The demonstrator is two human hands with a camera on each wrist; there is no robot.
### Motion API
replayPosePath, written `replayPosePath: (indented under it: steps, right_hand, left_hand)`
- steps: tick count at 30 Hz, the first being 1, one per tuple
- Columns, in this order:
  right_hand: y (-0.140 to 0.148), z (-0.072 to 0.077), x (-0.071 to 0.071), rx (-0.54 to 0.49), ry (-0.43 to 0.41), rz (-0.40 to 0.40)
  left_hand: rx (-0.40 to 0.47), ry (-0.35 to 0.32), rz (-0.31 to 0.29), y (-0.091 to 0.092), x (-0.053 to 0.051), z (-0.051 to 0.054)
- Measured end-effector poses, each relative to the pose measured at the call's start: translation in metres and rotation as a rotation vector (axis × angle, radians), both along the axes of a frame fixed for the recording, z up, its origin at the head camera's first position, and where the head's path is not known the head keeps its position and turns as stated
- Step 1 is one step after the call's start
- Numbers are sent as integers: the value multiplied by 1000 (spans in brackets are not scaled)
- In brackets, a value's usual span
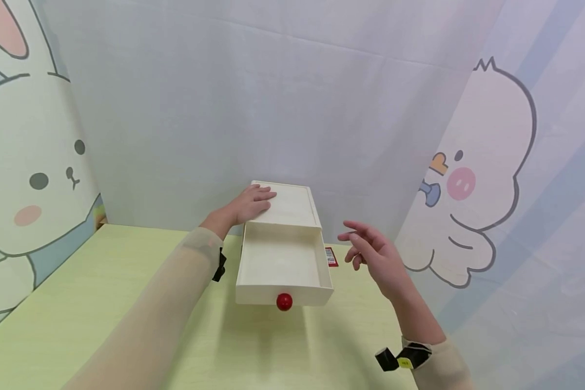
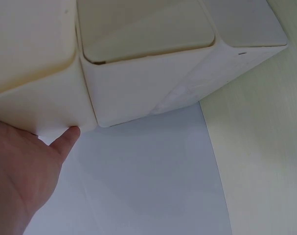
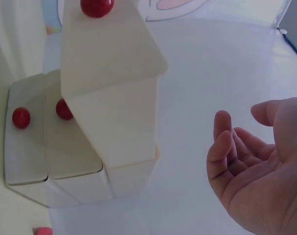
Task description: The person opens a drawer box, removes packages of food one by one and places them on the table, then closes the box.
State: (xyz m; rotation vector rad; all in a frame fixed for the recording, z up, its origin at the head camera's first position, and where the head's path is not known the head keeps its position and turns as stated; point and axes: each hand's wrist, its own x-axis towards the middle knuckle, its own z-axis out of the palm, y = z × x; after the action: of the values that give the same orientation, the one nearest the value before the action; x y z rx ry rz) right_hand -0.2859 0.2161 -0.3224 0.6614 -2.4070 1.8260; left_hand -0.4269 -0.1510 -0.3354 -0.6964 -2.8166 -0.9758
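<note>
A cream-white chest of drawers (image 1: pixel 292 203) stands on the table, its top drawer (image 1: pixel 280 260) pulled out toward me. At the middle of that drawer's front sits a round red knob (image 1: pixel 284 301). My left hand (image 1: pixel 247 204) rests on the chest's top near its left edge, fingers extended. In the left wrist view, the thumb (image 2: pixel 66 141) touches the chest's edge. To the right of the drawer, apart from it, my right hand (image 1: pixel 372 252) hangs in the air with loosely bent fingers and nothing in them. Lower drawers (image 3: pixel 26 142) with red knobs are pushed in.
A red-edged card or label (image 1: pixel 331 257) lies on the pale yellow-green table (image 1: pixel 141 281), right of the chest. Behind hangs a light curtain (image 1: pixel 248 108). Cartoon figures, a rabbit (image 1: pixel 34 151) and a chick (image 1: pixel 482 179), flank the table left and right.
</note>
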Motion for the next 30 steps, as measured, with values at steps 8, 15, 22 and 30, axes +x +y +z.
replayPosePath:
  steps: [8, 15, 22, 30]
  right_hand:
    - [-10, 11, 27, -10, 132, 182]
    - [-20, 8, 39, 16, 182, 299]
    - [-28, 3, 49, 35, 166, 408]
    - [-39, -6, 62, 101, 86, 477]
  left_hand:
    - [-4, -12, 9, 0, 2, 1]
    - [7, -18, 9, 0, 2, 0]
    - [12, -20, 6, 0, 2, 1]
    - [20, -30, 11, 0, 4, 2]
